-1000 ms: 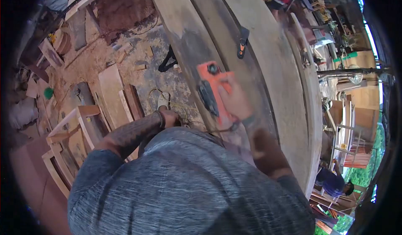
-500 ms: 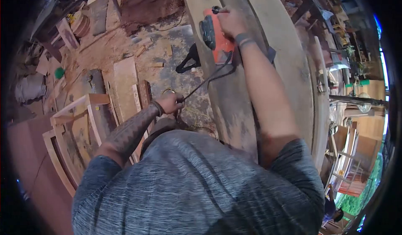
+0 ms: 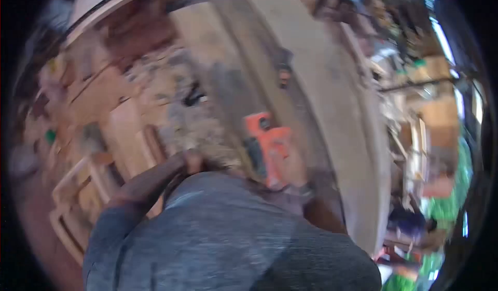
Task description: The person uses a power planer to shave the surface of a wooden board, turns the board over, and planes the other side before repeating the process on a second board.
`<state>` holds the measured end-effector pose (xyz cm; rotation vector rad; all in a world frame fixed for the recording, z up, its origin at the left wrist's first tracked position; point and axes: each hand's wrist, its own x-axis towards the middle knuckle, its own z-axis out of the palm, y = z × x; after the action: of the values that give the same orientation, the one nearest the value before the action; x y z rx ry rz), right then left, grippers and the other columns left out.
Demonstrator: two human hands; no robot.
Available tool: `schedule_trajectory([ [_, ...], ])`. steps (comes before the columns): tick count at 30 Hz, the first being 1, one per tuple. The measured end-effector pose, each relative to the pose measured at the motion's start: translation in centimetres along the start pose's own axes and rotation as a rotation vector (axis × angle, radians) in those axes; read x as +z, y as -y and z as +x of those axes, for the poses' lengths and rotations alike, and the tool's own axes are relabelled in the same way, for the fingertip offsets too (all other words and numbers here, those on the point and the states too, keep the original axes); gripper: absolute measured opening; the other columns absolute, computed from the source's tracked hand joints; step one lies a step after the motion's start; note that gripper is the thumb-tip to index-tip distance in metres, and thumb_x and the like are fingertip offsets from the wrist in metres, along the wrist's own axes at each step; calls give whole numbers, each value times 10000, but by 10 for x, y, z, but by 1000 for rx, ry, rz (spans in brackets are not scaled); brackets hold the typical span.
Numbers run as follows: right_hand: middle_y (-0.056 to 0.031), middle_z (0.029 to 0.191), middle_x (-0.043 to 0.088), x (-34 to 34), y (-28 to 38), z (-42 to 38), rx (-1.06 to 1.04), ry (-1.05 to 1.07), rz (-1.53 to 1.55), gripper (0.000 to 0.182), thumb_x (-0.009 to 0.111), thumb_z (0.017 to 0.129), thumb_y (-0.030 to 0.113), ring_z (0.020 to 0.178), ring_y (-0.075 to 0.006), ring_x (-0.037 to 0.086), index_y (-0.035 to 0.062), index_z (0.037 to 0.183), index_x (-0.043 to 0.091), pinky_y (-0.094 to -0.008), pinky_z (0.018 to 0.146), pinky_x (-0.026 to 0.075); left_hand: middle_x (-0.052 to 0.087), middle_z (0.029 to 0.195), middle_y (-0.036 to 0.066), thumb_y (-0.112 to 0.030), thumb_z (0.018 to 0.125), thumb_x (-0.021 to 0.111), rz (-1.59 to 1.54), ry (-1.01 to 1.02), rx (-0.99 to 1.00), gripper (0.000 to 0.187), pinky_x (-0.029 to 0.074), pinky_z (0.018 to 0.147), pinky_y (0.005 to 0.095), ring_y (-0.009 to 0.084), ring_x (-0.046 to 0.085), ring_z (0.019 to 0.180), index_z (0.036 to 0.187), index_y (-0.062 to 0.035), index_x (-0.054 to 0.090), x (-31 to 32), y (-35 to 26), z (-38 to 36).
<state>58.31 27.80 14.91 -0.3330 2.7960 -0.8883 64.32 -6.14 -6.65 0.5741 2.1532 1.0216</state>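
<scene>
The view is smeared by motion. My right hand (image 3: 294, 166) is wrapped round an orange power tool (image 3: 267, 145) with a dark side part, which rests on the long brown board close to my body. My left hand (image 3: 193, 161) is near my waist at the left edge of the boards; its fingers and anything in them are too blurred to make out. A pale board (image 3: 332, 99) lies to the right of the brown board (image 3: 254, 47). A small dark and orange object (image 3: 284, 76) sits on the boards beyond the tool.
Wooden frames (image 3: 78, 187) stand on the left. Wood pieces and sawdust lie on the floor (image 3: 150, 89). Another person (image 3: 407, 222) is at the lower right, behind the pale board. A dark bar (image 3: 415, 84) juts in at the right.
My right hand and the orange tool have come back along the board towards my body. The whole view has shifted, and the small object on the boards now shows. My left hand has moved nearer my waist.
</scene>
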Motion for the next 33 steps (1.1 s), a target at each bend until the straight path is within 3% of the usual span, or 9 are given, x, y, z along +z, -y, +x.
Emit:
schedule_trajectory([
  [7, -201, 1245, 691, -13, -5, -42, 113, 43, 204, 334, 691, 953, 201, 1255, -411, 614, 62, 1255, 650, -457, 1042, 495, 727, 890, 203, -391, 899, 659, 198, 29, 6, 339, 546, 755, 515, 414, 716, 881, 932, -64, 745, -2, -30, 15],
  [9, -222, 1346, 633, -11, -11, -43, 83, 52, 235, 449, 687, 958, 198, 1327, -396, 573, 44, 1364, 574, -451, 1096, 453, 723, 887, 203, -399, 895, 664, 138, 14, 159, 348, 544, 760, 524, 419, 713, 880, 922, -60, 742, -3, -14, 22],
  [14, -248, 1479, 524, -3, -25, -70, 17, -74, 311, 638, 692, 964, 210, 1383, -364, 534, 19, 1507, 418, -441, 1137, 411, 687, 901, 191, -270, 893, 692, 81, -259, 328, 243, 543, 782, 527, 409, 679, 912, 1021, -64, 698, -87, -159, 40],
  [17, -226, 1402, 576, 7, -45, -81, 71, -46, 340, 605, 671, 984, 203, 1251, -339, 610, 26, 1506, 422, -430, 1044, 477, 685, 912, 178, -302, 906, 709, 254, -555, 529, 252, 544, 791, 530, 401, 670, 943, 1002, -71, 680, -93, -216, 92],
  [21, -186, 1268, 638, 11, -50, -81, 166, -24, 480, 555, 638, 1014, 196, 1012, -269, 690, 33, 1501, 430, -397, 870, 554, 710, 957, 182, -330, 891, 692, 448, -320, 492, 272, 562, 788, 509, 386, 693, 943, 974, -71, 684, -83, -209, 151],
  [25, -104, 1037, 656, 2, -29, -85, 274, -59, 692, 487, 606, 1037, 190, 702, -107, 641, 33, 1476, 465, -308, 629, 542, 725, 882, 189, -338, 872, 667, 465, -206, 379, 267, 571, 716, 512, 388, 716, 839, 946, -82, 689, -100, -236, 149],
  [26, -87, 991, 656, 4, -29, -86, 260, -70, 682, 474, 604, 1038, 190, 681, -92, 630, 31, 1467, 478, -298, 612, 536, 725, 856, 191, -339, 869, 662, 485, -192, 296, 264, 570, 695, 515, 392, 718, 807, 937, -85, 689, -103, -252, 145],
  [29, -51, 876, 661, 8, -39, -86, 198, -71, 631, 442, 603, 1040, 193, 672, -89, 632, 25, 1439, 514, -296, 607, 535, 705, 771, 191, -344, 887, 654, 544, -362, 456, 264, 562, 666, 535, 412, 706, 744, 922, -84, 679, -88, -229, 160],
  [33, -47, 764, 660, 10, -43, -83, 145, -121, 567, 390, 611, 1040, 258, 656, -134, 647, 19, 1346, 576, -328, 623, 530, 715, 805, 197, -370, 916, 631, 552, -279, 378, 319, 560, 678, 540, 432, 703, 770, 1045, -79, 625, -94, -238, 151],
])
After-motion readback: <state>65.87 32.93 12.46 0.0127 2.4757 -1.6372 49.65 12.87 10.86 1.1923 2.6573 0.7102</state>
